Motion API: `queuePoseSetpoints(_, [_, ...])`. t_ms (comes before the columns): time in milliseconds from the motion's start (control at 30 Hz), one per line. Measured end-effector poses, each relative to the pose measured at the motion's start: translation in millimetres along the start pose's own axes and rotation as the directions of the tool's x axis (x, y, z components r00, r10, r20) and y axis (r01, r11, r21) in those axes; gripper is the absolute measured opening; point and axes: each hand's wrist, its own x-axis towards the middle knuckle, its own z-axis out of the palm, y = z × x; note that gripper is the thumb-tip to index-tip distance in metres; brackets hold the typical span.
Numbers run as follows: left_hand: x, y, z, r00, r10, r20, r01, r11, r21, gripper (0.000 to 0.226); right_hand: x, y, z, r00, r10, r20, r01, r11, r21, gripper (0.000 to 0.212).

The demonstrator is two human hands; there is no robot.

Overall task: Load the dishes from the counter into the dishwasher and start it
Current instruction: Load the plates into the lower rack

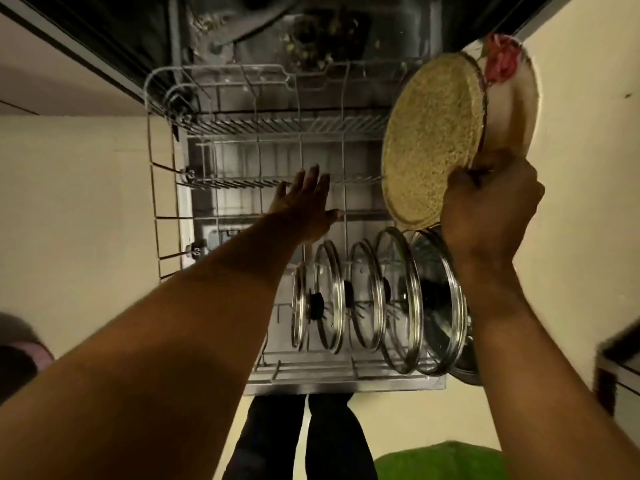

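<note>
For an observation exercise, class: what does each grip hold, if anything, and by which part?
The right grip holds two plates together by their lower rims; the left grip holds nothing.

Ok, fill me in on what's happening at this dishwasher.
A person is loading the pulled-out dishwasher rack. The right hand grips a speckled plate and a white plate with a red pattern by their lower edges, held up over the rack's right side. The left hand, fingers straight, reaches over the bare middle prongs. Several glass lids stand on edge in the near row.
</note>
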Motion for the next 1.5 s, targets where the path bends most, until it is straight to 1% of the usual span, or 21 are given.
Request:
queuePoseSetpoints(100, [13.9,5.0,2.2,1.0,0.014,0.008,-0.014,1.0,0.01,0.079,4.2,0.1,1.1,0.999,-0.011,-0.045,0.009,0.999,-0.048,0.019])
queuePoseSetpoints(233, [22.3,10.8,2.7,1.0,0.005,0.03,-0.005,1.0,-0.021,0.081,12.8,1.2,-7.5,0.994,-0.027,-0.103,0.029,0.999,0.018,0.015])
queuePoseSetpoints(400, [20.4,15.9,6.4,0.998,-0.022,0.057,0.024,0.999,-0.027,0.086,19.0,-3.1,-9.1,0.993,-0.07,-0.096,0.071,0.997,0.005,0.015])
queuePoseSetpoints(533, [22.3,16.1,6.3,0.995,-0.035,0.09,0.033,0.999,0.027,0.09,22.5,-10.5,-1.5,0.993,-0.075,-0.091,0.074,0.997,-0.02,0.017])
queuePoseSetpoints(700, [24.8,10.1,2.0,0.99,-0.029,0.137,0.021,0.998,0.062,0.088,31.6,-16.3,4.5,0.989,-0.115,-0.088,0.112,0.993,-0.038,0.011])
queuePoseSetpoints(833, [26.1,10.6,-0.1,0.988,-0.031,0.151,0.024,0.999,0.047,0.087,27.9,-16.9,1.3,0.984,-0.142,-0.106,0.139,0.99,-0.035,0.009])
queuePoseSetpoints(967, [27.0,11.5,-1.2,0.986,-0.034,0.162,0.028,0.999,0.039,0.087,23.9,-15.1,3.9,0.985,-0.152,-0.084,0.144,0.985,-0.091,0.014])
queuePoseSetpoints(1100, [27.1,10.6,-2.8,0.985,-0.028,0.171,0.021,0.999,0.045,0.086,22.5,-12.3,8.3,0.984,-0.158,-0.083,0.149,0.984,-0.101,0.019])
queuePoseSetpoints(1200, [27.6,10.7,-2.3,0.984,-0.028,0.175,0.02,0.999,0.043,0.086,19.6,-9.9,8.7,0.987,-0.135,-0.089,0.128,0.988,-0.081,0.021])
queuePoseSetpoints(1367, [27.2,11.0,-3.2,0.983,-0.031,0.182,0.024,0.999,0.041,0.085,10.8,-5.8,5.3,0.981,-0.118,-0.153,0.126,0.991,0.041,0.016])
queuePoseSetpoints(1500, [25.4,11.3,-4.6,0.982,-0.029,0.184,0.023,0.999,0.034,0.085,12.9,-4.0,4.4,0.984,-0.126,-0.123,0.13,0.991,0.026,0.017])
